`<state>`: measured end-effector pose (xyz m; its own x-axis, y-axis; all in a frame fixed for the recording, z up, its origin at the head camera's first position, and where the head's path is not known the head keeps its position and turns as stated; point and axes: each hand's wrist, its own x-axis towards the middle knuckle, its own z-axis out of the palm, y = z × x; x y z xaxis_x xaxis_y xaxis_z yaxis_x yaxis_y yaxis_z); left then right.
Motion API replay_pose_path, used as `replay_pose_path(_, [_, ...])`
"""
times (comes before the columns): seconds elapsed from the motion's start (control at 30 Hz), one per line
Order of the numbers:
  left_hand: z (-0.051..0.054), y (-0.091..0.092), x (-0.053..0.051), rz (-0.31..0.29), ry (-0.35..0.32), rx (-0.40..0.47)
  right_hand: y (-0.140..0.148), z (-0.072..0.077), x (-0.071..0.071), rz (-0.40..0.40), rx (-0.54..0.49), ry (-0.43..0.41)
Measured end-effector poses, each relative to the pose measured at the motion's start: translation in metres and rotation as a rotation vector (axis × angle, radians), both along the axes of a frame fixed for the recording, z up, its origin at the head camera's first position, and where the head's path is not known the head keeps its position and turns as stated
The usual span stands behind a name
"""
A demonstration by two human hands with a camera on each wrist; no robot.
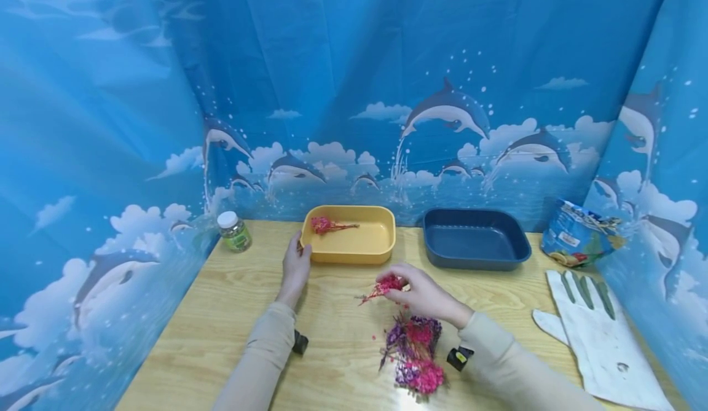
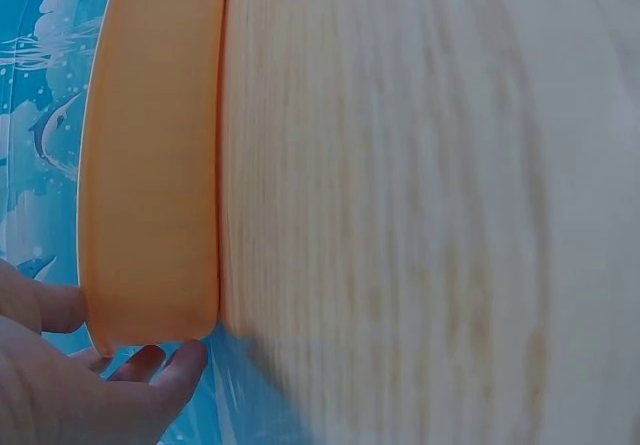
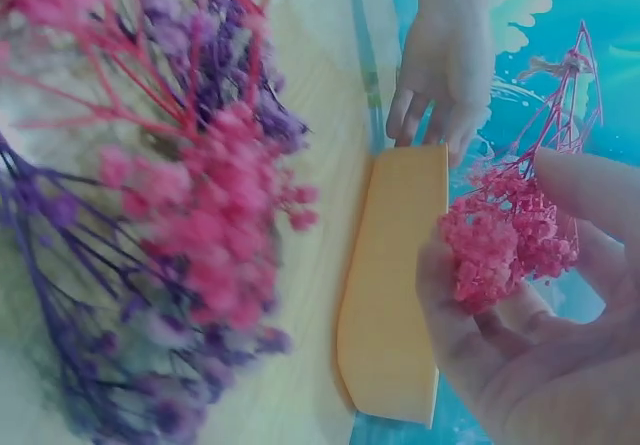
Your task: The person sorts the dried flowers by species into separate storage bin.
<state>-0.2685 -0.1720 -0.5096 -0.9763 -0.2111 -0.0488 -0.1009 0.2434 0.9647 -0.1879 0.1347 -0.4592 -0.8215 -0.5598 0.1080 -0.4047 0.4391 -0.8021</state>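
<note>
My left hand [image 1: 295, 270] grips the left end of a yellow tray [image 1: 354, 256]; in the left wrist view its thumb is at the rim and the fingertips lie against the end wall. A sprig of pink dried flowers [image 1: 322, 224] lies inside that tray. Above the table, in front of the tray, my right hand [image 1: 423, 291] holds another pink dried flower sprig [image 3: 500, 235] between thumb and fingers, its thin stems pointing left in the head view. Below this hand lies a pile of pink and purple dried flowers [image 1: 415, 352].
A dark blue tray [image 1: 477, 260] stands right of the yellow one. A white-capped jar [image 1: 235, 233] is at the back left. On the right are a crumpled blue bag [image 1: 575, 239] and white work gloves [image 1: 603, 343]. A dolphin-print curtain [image 1: 343, 79] surrounds the wooden table.
</note>
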Motion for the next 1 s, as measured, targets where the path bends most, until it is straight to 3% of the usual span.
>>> replay_pose_path(0.2, [0.0, -0.002, 0.0, -0.003, -0.021, 0.009, -0.002, 0.008, -0.012, -0.015, -0.003, -0.061])
replay_pose_path(0.5, [0.0, -0.003, -0.001, -0.009, -0.029, 0.008, -0.019, 0.029, -0.042, -0.119, -0.013, -0.15])
replay_pose_path(0.8, [-0.001, -0.002, -0.001, -0.017, -0.021, -0.005, -0.044, 0.032, -0.065, -0.185, 0.009, -0.131])
replay_pose_path(1.0, [0.003, -0.001, -0.001, -0.002, -0.033, 0.007, -0.057, 0.032, -0.075, -0.219, -0.003, -0.166])
